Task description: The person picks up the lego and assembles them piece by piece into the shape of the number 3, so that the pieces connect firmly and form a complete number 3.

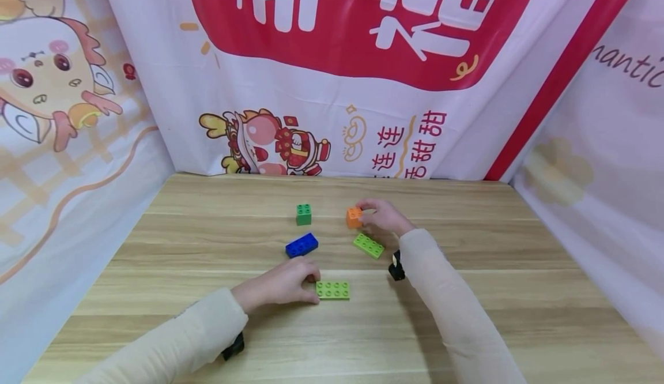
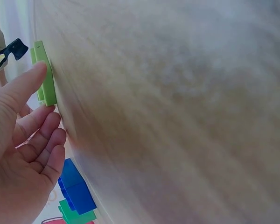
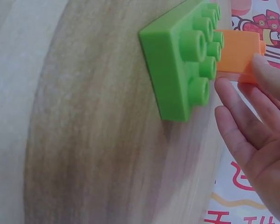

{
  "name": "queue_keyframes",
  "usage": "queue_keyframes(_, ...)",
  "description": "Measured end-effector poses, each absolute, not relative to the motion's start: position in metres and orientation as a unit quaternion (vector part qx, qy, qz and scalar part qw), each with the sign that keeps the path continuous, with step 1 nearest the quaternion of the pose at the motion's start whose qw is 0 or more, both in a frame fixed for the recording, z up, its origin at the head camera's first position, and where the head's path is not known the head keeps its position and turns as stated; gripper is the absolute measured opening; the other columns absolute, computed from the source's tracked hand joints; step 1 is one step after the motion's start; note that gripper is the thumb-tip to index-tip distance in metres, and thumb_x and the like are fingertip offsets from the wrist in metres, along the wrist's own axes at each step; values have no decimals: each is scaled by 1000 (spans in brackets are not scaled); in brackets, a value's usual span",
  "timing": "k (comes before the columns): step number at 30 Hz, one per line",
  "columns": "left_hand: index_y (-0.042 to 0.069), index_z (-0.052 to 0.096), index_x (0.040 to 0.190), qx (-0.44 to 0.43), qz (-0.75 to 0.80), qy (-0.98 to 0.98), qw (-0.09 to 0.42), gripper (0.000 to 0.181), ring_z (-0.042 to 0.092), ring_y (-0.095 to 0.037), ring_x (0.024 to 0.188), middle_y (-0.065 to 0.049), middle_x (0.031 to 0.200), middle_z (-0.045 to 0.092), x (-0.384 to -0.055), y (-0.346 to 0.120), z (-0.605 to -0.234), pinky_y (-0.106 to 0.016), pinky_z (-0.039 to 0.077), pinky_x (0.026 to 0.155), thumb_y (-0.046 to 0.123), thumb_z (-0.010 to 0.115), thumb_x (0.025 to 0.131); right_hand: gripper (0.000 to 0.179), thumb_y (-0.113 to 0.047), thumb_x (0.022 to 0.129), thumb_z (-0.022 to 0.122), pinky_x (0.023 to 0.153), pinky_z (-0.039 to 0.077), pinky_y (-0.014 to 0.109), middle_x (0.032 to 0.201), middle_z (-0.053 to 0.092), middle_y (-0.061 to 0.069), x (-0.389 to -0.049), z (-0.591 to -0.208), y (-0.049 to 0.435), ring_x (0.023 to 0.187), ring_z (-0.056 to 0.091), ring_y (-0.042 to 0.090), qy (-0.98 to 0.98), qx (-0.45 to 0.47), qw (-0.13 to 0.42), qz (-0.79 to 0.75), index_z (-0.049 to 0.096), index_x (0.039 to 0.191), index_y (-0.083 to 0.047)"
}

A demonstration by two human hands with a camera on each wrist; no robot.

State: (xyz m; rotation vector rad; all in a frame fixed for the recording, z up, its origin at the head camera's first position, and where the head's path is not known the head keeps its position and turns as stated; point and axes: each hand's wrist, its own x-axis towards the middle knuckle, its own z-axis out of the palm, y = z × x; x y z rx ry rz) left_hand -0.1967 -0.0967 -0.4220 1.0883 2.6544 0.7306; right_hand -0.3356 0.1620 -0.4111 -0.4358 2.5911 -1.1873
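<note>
"Head view first: what did we find at the left hand?"

"We saw its thumb and fingertips pinching the nearer lime brick by one end, studs up, with most of the brick reaching out to that hand's right."

"And around it?"

"We had the blue brick just beyond that hand and the green block farther out, both on the surface."

"What about the right hand?"

"We saw it pinching the orange block between thumb and fingers, at the hand's left. We couldn't tell whether that block touched the surface. The farther lime brick lay just on the hand's near side."
</note>
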Motion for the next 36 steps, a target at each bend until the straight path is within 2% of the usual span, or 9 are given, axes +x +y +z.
queue_keyframes(11,11,63,92,360,248,894,93,27,47,-11,77,8,84,54,-199,-97,-425,-25,41,68,30,76,76,34,-11,86,64,93,39,43,120,55,11,-333,-405,165,111,49,28,891,-152,114,-411,57,120,-7)
queue_keyframes(20,11,64,91,365,248,893,87,27,47,-11,76,8,82,54,-198,-97,-425,-25,41,68,29,76,76,34,-13,86,65,86,45,38,118,55,9,-327,-397,168,102,54,23,892,-159,105,-410,57,119,-8)
queue_keyframes(32,10,64,91,366,248,893,82,27,47,-11,75,7,83,55,-197,-96,-423,-25,41,68,28,76,76,32,-8,84,67,90,43,39,112,58,9,-314,-387,168,109,51,32,874,-201,77,-436,58,114,-4)
queue_keyframes(36,10,64,91,365,248,894,82,27,47,-11,75,8,83,54,-197,-96,-425,-25,41,67,29,76,76,32,-8,83,68,87,45,37,112,58,8,-307,-383,168,104,54,29,875,-199,73,-436,58,114,-4)
